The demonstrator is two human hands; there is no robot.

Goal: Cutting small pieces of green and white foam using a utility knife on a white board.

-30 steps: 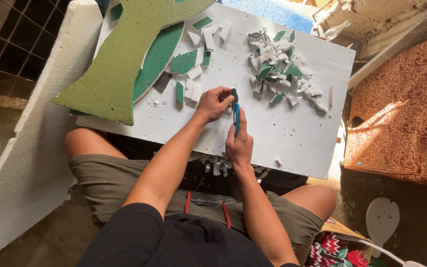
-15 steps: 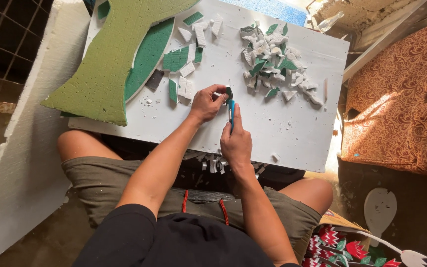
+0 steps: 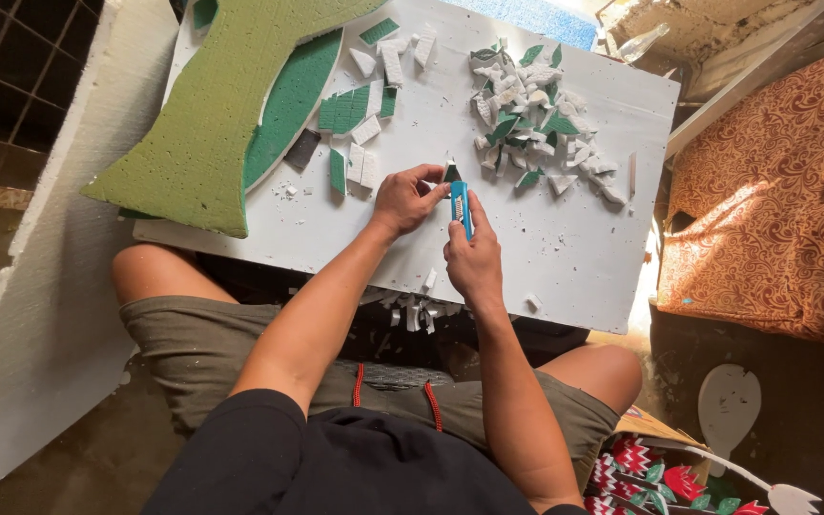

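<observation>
Change: over the last second the hands have stayed almost where they were, at the near middle of the flat white foam board [image 3: 565, 248] across the person's lap; only the camera's framing has drifted a little. The blue utility knife [image 3: 462, 205] remains upright between them, so the trimming looks to be mid-cut rather than finished (a judgement from the unchanged grip).

Right hand: the right hand [image 3: 474, 257] lies on the board's near part, fingers curled closed around the knife's blue handle, blade end pointing away from the body.

Left hand: the left hand [image 3: 407, 198] sits just left of the knife, thumb and fingertips pinched together on a small green-and-white foam scrap [image 3: 451, 173] at the blade tip; the scrap is mostly hidden by the fingers.

Cut pieces: a heap of small white and green foam offcuts [image 3: 536, 119] lies on the board's far right part, well apart from the hands.

Strips: several rectangular green and white foam strips [image 3: 355, 143] lie on the board's far left part.

Large shape: a big curved green foam cutout [image 3: 212, 114] overhangs the board's left edge.

Surroundings: an orange patterned cushion [image 3: 774, 219] sits right of the board; a white foam sheet [image 3: 30, 315] leans at its left.
</observation>
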